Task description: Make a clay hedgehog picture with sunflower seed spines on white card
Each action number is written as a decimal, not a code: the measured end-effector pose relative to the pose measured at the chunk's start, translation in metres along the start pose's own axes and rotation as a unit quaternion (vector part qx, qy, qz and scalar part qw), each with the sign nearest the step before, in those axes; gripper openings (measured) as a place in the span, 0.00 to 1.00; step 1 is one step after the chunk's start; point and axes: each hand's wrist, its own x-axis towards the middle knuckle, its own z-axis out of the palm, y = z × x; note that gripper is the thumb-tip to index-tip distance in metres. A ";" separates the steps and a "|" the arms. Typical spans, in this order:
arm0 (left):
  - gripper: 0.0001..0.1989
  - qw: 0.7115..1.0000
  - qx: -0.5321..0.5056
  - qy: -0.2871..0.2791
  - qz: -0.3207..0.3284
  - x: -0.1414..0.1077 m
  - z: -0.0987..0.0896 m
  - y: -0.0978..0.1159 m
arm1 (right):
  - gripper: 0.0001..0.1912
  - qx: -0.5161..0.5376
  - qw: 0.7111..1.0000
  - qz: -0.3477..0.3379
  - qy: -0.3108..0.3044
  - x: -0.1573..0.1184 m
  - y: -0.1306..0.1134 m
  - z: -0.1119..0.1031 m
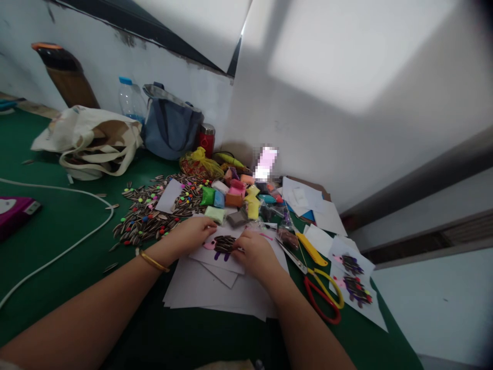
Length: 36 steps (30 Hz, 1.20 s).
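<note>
A small white paper card [231,265] lies on a stack of larger white sheets [192,293]. On it is an animal figure [224,244] with a pink head, a body of striped sunflower seeds and purple legs. My left hand [198,235], with a gold bangle at the wrist, rests at the card's upper left, its fingers stretched over the paper. At the figure's right end, my right hand [256,254] has its fingers pinched together against the seeds. What lies between those fingertips is hidden.
Loose sunflower seeds [142,226] with coloured balls spread at left. Packs of coloured clay [234,198] sit behind the card. Scissors [319,293], a yellow cutter [311,250] and a sheet with two finished-looking figures [377,308] lie right. A white cable [69,244] crosses the left.
</note>
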 end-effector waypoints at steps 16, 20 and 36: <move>0.17 0.741 -0.628 -0.116 -0.209 -0.025 0.013 0.048 | 0.08 0.161 0.956 -0.116 0.217 -0.010 -0.016 -0.003; 0.17 0.733 -0.634 -0.137 -0.203 -0.027 0.015 0.051 | 0.08 0.152 0.958 -0.141 0.198 -0.007 -0.019 -0.001; 0.14 0.808 -0.546 -0.200 -0.093 -0.031 0.012 0.051 | 0.06 0.295 0.924 -0.010 0.242 -0.007 -0.016 -0.009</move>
